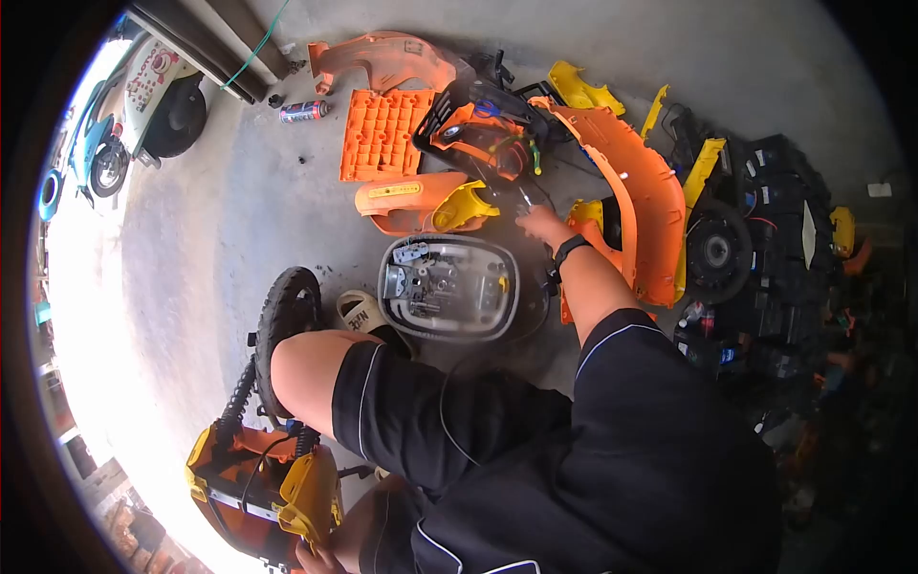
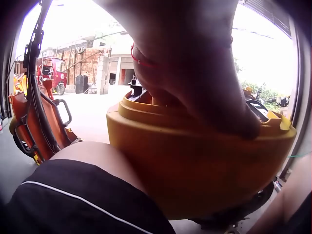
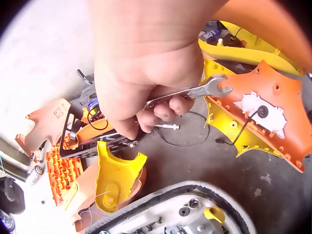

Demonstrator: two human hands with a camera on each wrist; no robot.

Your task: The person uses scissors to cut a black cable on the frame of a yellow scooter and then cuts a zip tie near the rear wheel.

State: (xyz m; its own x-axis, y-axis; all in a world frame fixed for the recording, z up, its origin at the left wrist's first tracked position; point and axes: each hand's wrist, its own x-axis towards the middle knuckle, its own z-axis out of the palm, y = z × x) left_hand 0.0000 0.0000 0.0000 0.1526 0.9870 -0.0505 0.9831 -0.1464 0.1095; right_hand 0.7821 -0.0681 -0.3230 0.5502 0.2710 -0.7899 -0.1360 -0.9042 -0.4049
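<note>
My right hand (image 1: 543,226) grips a metal open-end wrench (image 3: 195,91), its open jaw sticking out past the fingers toward the right in the right wrist view. Below that hand lie loose orange and yellow scooter panels, with a thin black cable (image 3: 208,131) looped on the floor. My left hand (image 1: 320,560) is low at the left, at the edge of a yellow scooter panel (image 2: 195,161). In the left wrist view the hand (image 2: 204,92) reaches over the panel's rim, thumb side against the outer face, other fingers mostly hidden behind it.
An upturned scooter seat (image 1: 390,320) holding small parts lies before my knees, beside a slipper (image 1: 356,308). A spray can (image 1: 304,111) and an orange grid panel (image 1: 356,163) lie farther back. Black battery boxes (image 1: 765,206) stand along the right. A wheel (image 1: 287,297) stands left of my leg.
</note>
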